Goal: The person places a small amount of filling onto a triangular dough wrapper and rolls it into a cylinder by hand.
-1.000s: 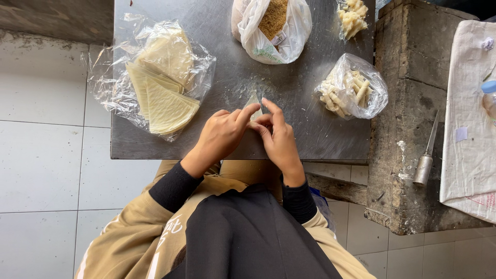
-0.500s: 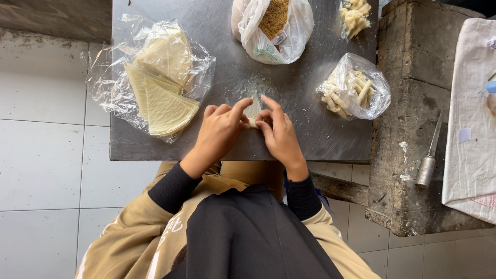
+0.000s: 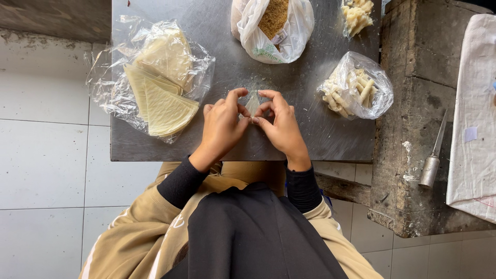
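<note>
On the steel table (image 3: 217, 62) my two hands meet over a small pale piece of pastry wrapper (image 3: 252, 103). My left hand (image 3: 223, 127) pinches its left side with thumb and fingertips. My right hand (image 3: 280, 126) pinches its right side. Most of the piece is hidden behind my fingers; only a folded, pointed tip shows between them. A stack of pale triangular wrapper sheets (image 3: 163, 93) lies on crinkled clear plastic to the left of my left hand.
A white bag of brown crumbs (image 3: 274, 26) stands at the table's far edge. A clear bag of pale filling sticks (image 3: 356, 90) lies at right, another pile (image 3: 356, 15) above it. A metal-handled knife (image 3: 433, 155) rests on the concrete ledge, beside a white cloth (image 3: 473, 113).
Both hands have stayed over the same spot; the fingers have shifted slightly, working the small wrapper piece between them, and its pointed tip now shows more clearly.
</note>
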